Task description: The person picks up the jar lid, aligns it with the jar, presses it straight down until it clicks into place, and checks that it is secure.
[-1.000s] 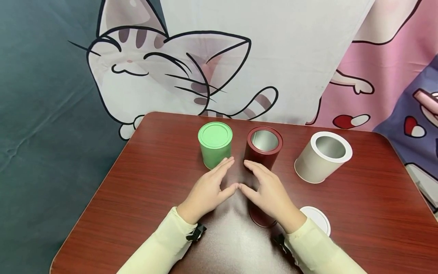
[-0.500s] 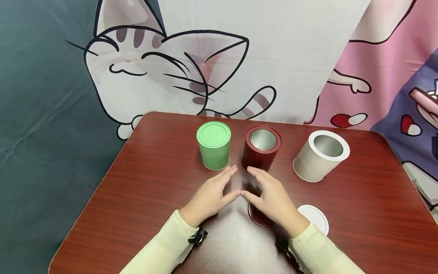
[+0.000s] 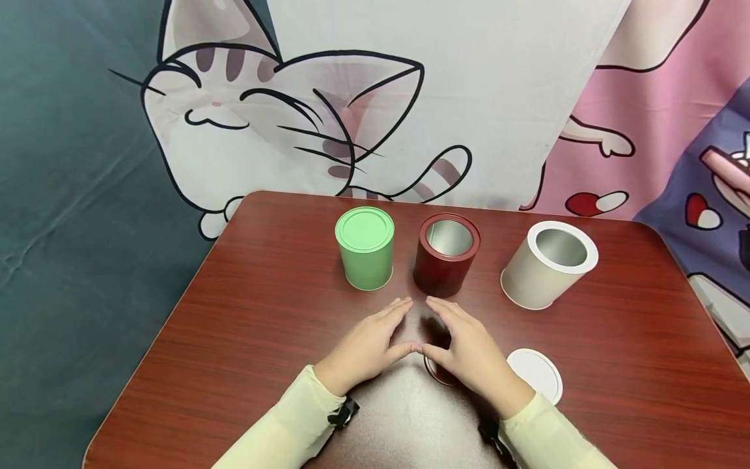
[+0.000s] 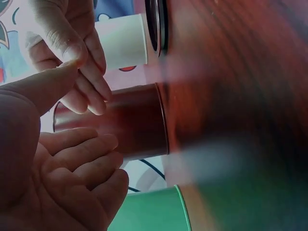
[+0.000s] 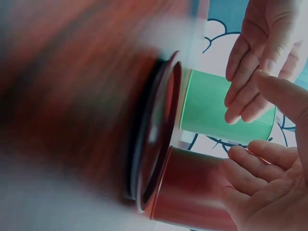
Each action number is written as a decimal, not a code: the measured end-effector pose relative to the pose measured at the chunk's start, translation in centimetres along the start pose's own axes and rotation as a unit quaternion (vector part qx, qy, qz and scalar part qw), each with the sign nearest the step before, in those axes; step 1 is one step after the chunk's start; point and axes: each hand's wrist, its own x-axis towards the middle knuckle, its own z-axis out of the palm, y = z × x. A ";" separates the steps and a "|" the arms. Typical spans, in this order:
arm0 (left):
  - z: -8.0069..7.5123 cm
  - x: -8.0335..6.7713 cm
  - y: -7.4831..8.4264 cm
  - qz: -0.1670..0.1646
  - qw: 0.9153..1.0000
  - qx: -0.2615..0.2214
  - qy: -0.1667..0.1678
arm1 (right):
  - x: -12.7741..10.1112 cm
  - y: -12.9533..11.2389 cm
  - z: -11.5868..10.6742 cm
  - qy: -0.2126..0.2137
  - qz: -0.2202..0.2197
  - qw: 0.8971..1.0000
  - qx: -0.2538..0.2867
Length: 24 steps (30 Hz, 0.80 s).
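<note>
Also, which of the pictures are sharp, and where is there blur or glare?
Head view: sharp throughout, with a pale glare patch on the table between the sleeves. Left wrist view: the dark red tin is fairly clear, the table to its right smeared. Right wrist view: the green tin is readable, the left half heavily blurred.

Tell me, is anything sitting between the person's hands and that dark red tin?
Nothing visible does. The left hand and right hand rest open on the table, thumbs touching, with only bare wood between their fingertips and the dark red tin.
</note>
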 end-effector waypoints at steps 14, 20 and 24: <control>1.4 -0.3 0.1 0.005 1.000 -0.016 -0.002 | -1.6 0.6 0.2 0.004 0.012 1.000 0.005; 2.1 -0.3 0.3 -0.001 1.000 -0.003 -0.016 | -2.5 0.7 -0.1 0.004 0.021 1.000 0.004; 2.2 -0.3 0.6 -0.003 1.000 -0.002 -0.023 | -3.0 0.8 -0.2 0.008 0.025 1.000 0.004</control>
